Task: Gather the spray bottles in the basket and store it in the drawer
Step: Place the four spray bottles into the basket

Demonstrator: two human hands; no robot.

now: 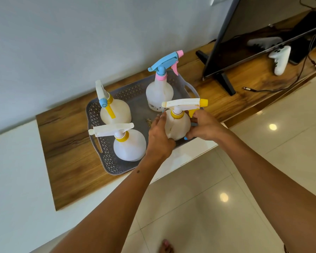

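Observation:
A grey perforated basket (106, 162) sits on the wooden cabinet top (66, 143). Inside it stand several round white spray bottles: one with a blue and pink head (159, 92) at the back right, one with a white head and blue nozzle (117, 110) at the back left, one with a white head and yellow collar (130, 145) at the front left. My left hand (159, 134) and my right hand (204, 127) clasp a bottle with a yellow nozzle (178, 125) from both sides at the basket's front right corner.
A television on a black stand (224, 79) stands to the right on the cabinet top. Beyond it lie a white game controller (280, 59) and loose cables (274, 89). The white wall is behind. Glossy floor tiles (226, 179) lie below, with a foot (165, 247) at the bottom.

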